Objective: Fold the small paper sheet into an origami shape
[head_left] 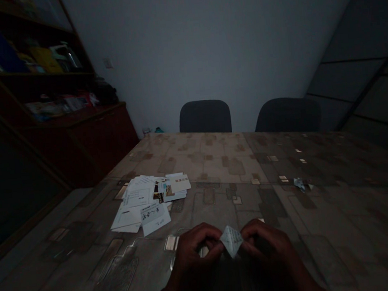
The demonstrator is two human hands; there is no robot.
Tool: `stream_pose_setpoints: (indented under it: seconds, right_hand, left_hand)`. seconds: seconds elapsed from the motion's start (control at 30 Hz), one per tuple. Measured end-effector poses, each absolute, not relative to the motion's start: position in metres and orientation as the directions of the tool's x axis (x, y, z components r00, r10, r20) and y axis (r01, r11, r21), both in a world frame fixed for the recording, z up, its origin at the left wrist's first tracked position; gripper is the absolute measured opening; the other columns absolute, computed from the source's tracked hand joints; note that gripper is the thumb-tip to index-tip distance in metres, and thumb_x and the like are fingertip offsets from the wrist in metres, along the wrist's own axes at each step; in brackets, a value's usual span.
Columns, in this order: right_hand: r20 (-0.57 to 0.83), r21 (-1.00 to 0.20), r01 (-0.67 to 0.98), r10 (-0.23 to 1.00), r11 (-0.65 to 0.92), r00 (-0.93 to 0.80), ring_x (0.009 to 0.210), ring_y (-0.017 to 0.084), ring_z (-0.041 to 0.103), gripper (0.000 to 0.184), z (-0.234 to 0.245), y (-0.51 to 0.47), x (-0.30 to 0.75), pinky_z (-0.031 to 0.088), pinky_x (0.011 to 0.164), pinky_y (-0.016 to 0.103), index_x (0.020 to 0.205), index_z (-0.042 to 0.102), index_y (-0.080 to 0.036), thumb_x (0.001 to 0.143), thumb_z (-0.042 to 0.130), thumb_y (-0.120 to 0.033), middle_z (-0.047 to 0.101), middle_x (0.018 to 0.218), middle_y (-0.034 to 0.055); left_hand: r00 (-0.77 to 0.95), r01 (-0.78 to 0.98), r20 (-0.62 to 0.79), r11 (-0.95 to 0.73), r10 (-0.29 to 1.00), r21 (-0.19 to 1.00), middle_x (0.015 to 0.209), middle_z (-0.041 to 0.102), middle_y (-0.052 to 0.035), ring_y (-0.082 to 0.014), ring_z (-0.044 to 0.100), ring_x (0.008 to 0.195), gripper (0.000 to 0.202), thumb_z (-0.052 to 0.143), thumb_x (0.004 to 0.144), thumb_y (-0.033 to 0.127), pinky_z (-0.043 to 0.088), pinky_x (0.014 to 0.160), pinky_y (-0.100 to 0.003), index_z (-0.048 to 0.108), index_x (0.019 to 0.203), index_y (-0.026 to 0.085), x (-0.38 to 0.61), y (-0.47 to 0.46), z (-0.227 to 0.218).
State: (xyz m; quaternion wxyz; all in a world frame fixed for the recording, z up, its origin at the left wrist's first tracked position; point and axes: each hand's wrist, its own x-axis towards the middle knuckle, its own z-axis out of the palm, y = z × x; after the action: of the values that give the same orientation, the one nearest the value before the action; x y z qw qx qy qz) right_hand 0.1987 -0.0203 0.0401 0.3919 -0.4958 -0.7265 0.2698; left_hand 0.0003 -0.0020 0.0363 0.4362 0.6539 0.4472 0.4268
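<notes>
Between my two hands, near the front of the table, is a small folded piece of paper (231, 241) with faint print on it. Its shape is like a diamond, with a point toward me. My left hand (200, 250) pinches its left corner between thumb and fingers. On the opposite corner, my right hand (267, 242) has the same kind of pinch. To the left and farther off lies a loose pile of white cards and papers (136, 201), some with print and one with dark handwriting. A small crumpled or folded paper piece (300, 184) rests apart on the right.
A patterned cloth covers the table (195, 154). Two dark chairs (205, 116) (287, 114) stand at its far side before a pale wall. A dark wooden cabinet (100, 138) with filled shelves is at the left. The room is dim.
</notes>
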Motion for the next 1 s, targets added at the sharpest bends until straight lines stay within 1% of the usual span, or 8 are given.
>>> stream_pose_setpoints:
  seconds: [0.1,0.3,0.47,0.63,0.7,0.83,0.93,1.0]
  right_hand:
    - [0.295,-0.778,0.507,0.928,0.371,-0.227,0.062,0.015,0.058,0.011,0.04,-0.022,0.199,0.045,0.059,0.023,0.075,0.062,-0.02,0.084,0.056,-0.023,0.062,0.069,0.0004]
    - [0.309,-0.754,0.53,0.922,0.387,-0.234,0.058,0.014,0.058,0.014,0.044,-0.023,0.198,0.044,0.056,0.022,0.073,0.063,-0.019,0.084,0.056,-0.024,0.062,0.066,-0.0001]
    - [0.333,-0.745,0.543,0.921,0.388,-0.201,0.056,0.013,0.056,0.016,0.043,-0.023,0.193,0.043,0.055,0.022,0.07,0.063,-0.02,0.083,0.057,-0.025,0.061,0.062,-0.0008]
    - [0.331,-0.732,0.558,0.92,0.391,-0.21,0.054,0.013,0.054,0.012,0.037,-0.023,0.192,0.042,0.053,0.021,0.072,0.063,-0.021,0.082,0.057,-0.024,0.059,0.062,-0.002]
    - [0.34,-0.731,0.563,0.921,0.387,-0.192,0.054,0.013,0.053,0.012,0.035,-0.023,0.192,0.041,0.054,0.022,0.073,0.062,-0.021,0.082,0.056,-0.025,0.058,0.062,-0.0021]
    - [0.336,-0.731,0.549,0.914,0.405,-0.226,0.054,0.012,0.053,0.012,0.035,-0.024,0.19,0.04,0.053,0.02,0.072,0.061,-0.02,0.082,0.056,-0.024,0.058,0.062,-0.0021]
    - [0.317,-0.746,0.545,0.924,0.383,-0.216,0.054,0.012,0.053,0.011,0.033,-0.025,0.188,0.04,0.053,0.02,0.073,0.061,-0.02,0.082,0.055,-0.024,0.059,0.063,-0.002]
    - [0.305,-0.765,0.537,0.934,0.356,-0.184,0.054,0.013,0.053,0.011,0.032,-0.026,0.186,0.04,0.052,0.02,0.073,0.061,-0.02,0.082,0.054,-0.024,0.058,0.062,-0.0023]
  left_hand:
    - [0.242,0.2,0.135,-0.186,0.961,0.962,0.074,0.072,-0.0039,-0.0163,0.063,0.067,0.007,0.063,0.073,0.019,0.047,0.063,-0.022,0.069,0.07,0.017,0.001,-0.004,0.034]
    - [0.299,0.153,0.164,-0.217,0.94,0.964,0.08,0.073,-0.0046,-0.0166,0.066,0.071,0.009,0.062,0.077,0.017,0.049,0.067,-0.022,0.069,0.072,0.017,0.001,-0.006,0.031]
    - [0.248,0.238,0.127,-0.188,0.96,0.953,0.072,0.072,-0.0031,-0.0161,0.064,0.065,0.009,0.064,0.076,0.022,0.047,0.063,-0.022,0.069,0.072,0.018,0.002,-0.007,0.03]
    - [0.251,0.267,0.103,-0.171,0.962,0.948,0.066,0.068,-0.0013,-0.0157,0.061,0.063,0.01,0.065,0.077,0.024,0.045,0.06,-0.021,0.071,0.074,0.018,0.003,-0.008,0.026]
    - [0.243,0.303,0.095,-0.169,0.965,0.938,0.07,0.069,-0.001,-0.0162,0.062,0.066,0.009,0.066,0.077,0.023,0.046,0.064,-0.022,0.073,0.078,0.019,0.003,-0.01,0.022]
    - [0.206,0.344,0.073,-0.142,0.976,0.928,0.086,0.073,-0.0034,-0.0203,0.065,0.078,0.016,0.068,0.076,0.025,0.047,0.077,-0.027,0.076,0.09,0.023,0.003,-0.015,0.017]
    - [0.191,0.363,0.045,-0.113,0.981,0.925,0.087,0.073,-0.0054,-0.023,0.065,0.082,0.018,0.067,0.075,0.027,0.047,0.079,-0.03,0.077,0.089,0.022,0.003,-0.017,0.019]
    - [0.209,0.352,0.019,-0.094,0.978,0.931,0.085,0.073,-0.0059,-0.0231,0.065,0.081,0.018,0.065,0.075,0.026,0.048,0.077,-0.03,0.077,0.087,0.021,0.004,-0.017,0.022]
